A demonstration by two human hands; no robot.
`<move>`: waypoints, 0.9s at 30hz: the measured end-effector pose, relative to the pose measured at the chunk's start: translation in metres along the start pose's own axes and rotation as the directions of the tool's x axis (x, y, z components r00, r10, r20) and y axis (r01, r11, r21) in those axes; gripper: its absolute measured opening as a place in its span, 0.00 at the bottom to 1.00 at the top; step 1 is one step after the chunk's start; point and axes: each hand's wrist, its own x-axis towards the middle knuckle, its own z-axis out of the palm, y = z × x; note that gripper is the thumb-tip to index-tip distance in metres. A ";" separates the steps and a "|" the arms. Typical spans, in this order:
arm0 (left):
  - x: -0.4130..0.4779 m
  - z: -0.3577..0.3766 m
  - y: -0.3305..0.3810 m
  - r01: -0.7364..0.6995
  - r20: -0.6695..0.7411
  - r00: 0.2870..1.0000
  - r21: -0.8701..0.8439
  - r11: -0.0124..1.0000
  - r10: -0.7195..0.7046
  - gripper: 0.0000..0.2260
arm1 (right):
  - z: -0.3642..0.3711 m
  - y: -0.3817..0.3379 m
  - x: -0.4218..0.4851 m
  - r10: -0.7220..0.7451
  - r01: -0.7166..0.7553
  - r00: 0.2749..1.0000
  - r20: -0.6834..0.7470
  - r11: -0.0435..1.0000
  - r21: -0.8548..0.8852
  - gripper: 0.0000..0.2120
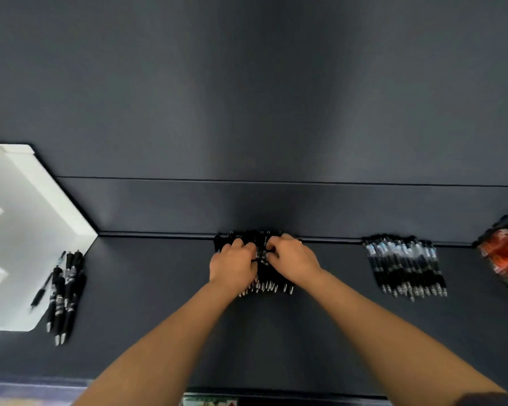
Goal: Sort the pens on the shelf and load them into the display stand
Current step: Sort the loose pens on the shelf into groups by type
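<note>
Lying under both hands: the middle pile of pens point(272, 281), slim black glossy barrels packed side by side, with pointed silver tips toward the person and the far ends at the low ridge at the back.
Left hand point(232, 268): palm down, wrist straight, bare forearm. The fingers are curled down into the pile and grip some pens.
Right hand point(294, 259): palm down just beside the left one, fingers also curled and pinching pens in the same pile. The fingertips of the two hands almost meet.
Shelf point(305, 332): flat, smooth, matte dark grey.
Right pile point(405, 265): well apart to the right of the right hand, an even row with black grips, clear upper barrels and metal tips.
Loose pens point(65, 288): well apart to the left of the left hand, a small untidy black bundle.
Display stand point(18, 230): beyond the loose pens, white, smooth, with an angular outline.
Red packets point(505, 259): glossy and blurred, beyond the right pile.
</note>
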 end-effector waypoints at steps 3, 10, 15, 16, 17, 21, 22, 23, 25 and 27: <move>-0.007 -0.009 -0.022 0.028 -0.061 0.998 0.026 0.999 -0.026 0.11 | 0.002 -0.021 0.006 -0.057 0.057 0.998 -0.039 0.998 -0.006 0.11; -0.030 -0.029 -0.089 0.093 -0.171 0.982 0.060 0.994 -0.081 0.10 | 0.015 -0.084 0.020 -0.168 0.164 0.984 -0.054 0.985 -0.059 0.11; -0.053 -0.048 -0.153 0.127 -0.170 0.979 0.100 0.987 -0.109 0.10 | 0.033 -0.148 0.027 -0.238 0.235 0.971 -0.016 0.967 -0.094 0.11; -0.058 -0.051 -0.167 0.141 -0.173 0.978 0.108 0.984 -0.121 0.10 | 0.038 -0.162 0.028 -0.255 0.253 0.967 -0.006 0.962 -0.102 0.11; -0.063 -0.054 -0.180 0.153 -0.173 0.976 0.115 0.982 -0.131 0.10 | 0.043 -0.175 0.030 -0.270 0.269 0.963 0.006 0.957 -0.113 0.11; -0.079 -0.064 -0.235 0.195 -0.163 0.971 0.114 0.974 -0.175 0.09 | 0.063 -0.224 0.034 -0.304 0.311 0.950 0.076 0.942 -0.123 0.11; -0.083 -0.065 -0.247 0.210 -0.156 0.969 0.106 0.972 -0.193 0.09 | 0.068 -0.234 0.035 -0.307 0.319 0.946 0.107 0.941 -0.115 0.11; -0.087 -0.066 -0.261 0.231 -0.146 0.965 0.091 0.969 -0.216 0.09 | 0.074 -0.246 0.035 -0.313 0.329 0.938 0.147 0.939 -0.103 0.11; -0.094 -0.066 -0.282 0.273 -0.114 0.957 0.043 0.961 -0.267 0.10 | 0.085 -0.263 0.035 -0.332 0.356 0.915 0.230 0.931 -0.075 0.11; -0.099 -0.063 -0.303 0.314 -0.069 0.947 -0.009 0.949 -0.314 0.09 | 0.097 -0.282 0.036 -0.358 0.390 0.881 0.311 0.920 -0.047 0.12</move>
